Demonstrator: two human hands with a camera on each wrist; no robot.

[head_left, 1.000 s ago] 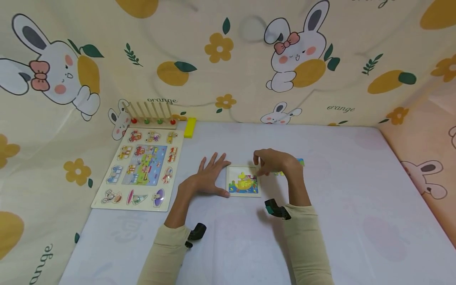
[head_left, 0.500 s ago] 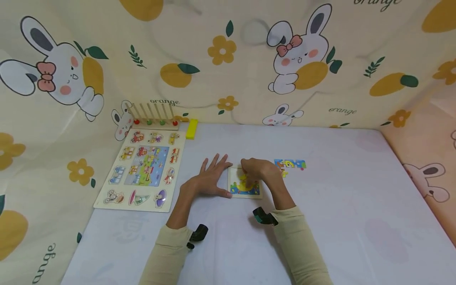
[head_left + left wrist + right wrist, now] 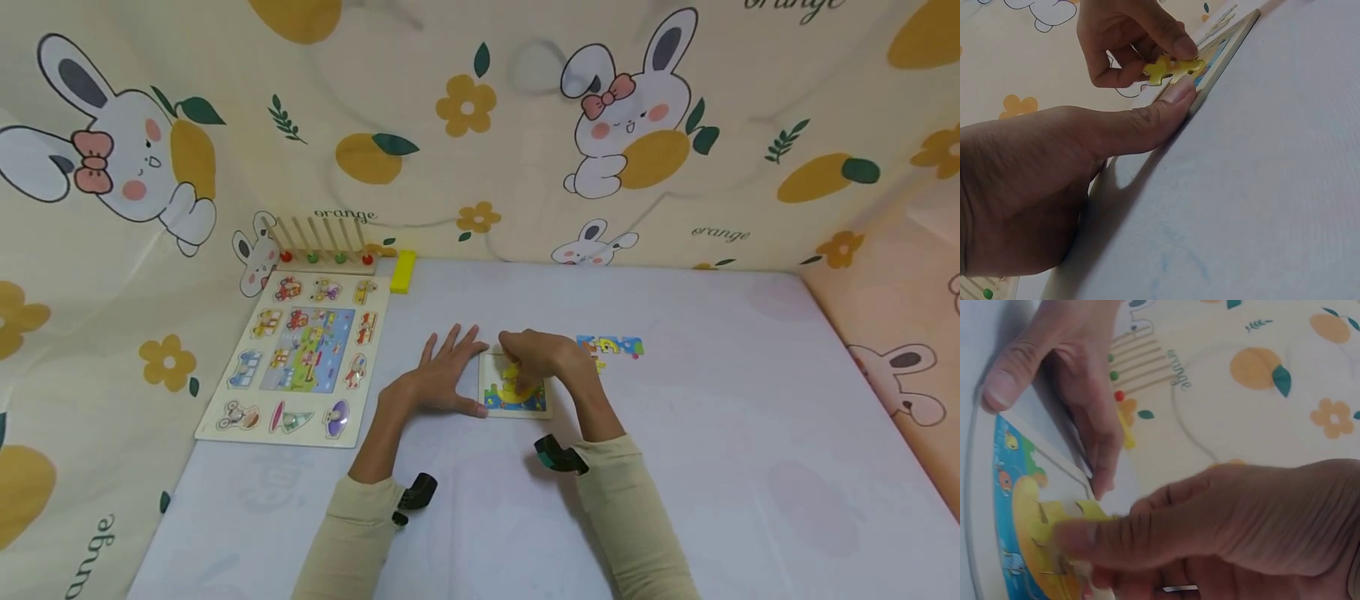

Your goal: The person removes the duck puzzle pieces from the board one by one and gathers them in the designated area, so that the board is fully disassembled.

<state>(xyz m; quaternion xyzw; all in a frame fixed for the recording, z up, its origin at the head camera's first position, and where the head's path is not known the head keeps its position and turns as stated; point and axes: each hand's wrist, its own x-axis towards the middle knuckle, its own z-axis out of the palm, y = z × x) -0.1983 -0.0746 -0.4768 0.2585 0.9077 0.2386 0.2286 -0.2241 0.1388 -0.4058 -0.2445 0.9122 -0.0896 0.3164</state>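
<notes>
A small jigsaw puzzle in a pale wooden frame (image 3: 517, 415) lies mid-table, its lower part filled with blue sea and a yellow shape. My left hand (image 3: 438, 379) is spread flat at the frame's left side, thumb on the near corner and a fingertip by the far corner. Over the puzzle, my right hand (image 3: 538, 357) pinches a yellow jigsaw piece (image 3: 1159, 69) between thumb and fingers. The right wrist view shows that thumb (image 3: 1075, 537) close above the yellow shape, with a bare patch of the frame beyond. The right hand hides much of the puzzle from the head view.
Several joined puzzle pieces (image 3: 611, 344) lie right of the frame. At the left is a large picture board (image 3: 281, 421) with vehicle and toy shapes. Behind it stand a wooden peg rack (image 3: 326, 265) with coloured beads and a yellow block (image 3: 403, 272). Patterned cloth (image 3: 420, 83) walls the table.
My right hand has moved left, from the frame's right edge to over the puzzle, uncovering the loose pieces. The left hand has stayed at the frame.
</notes>
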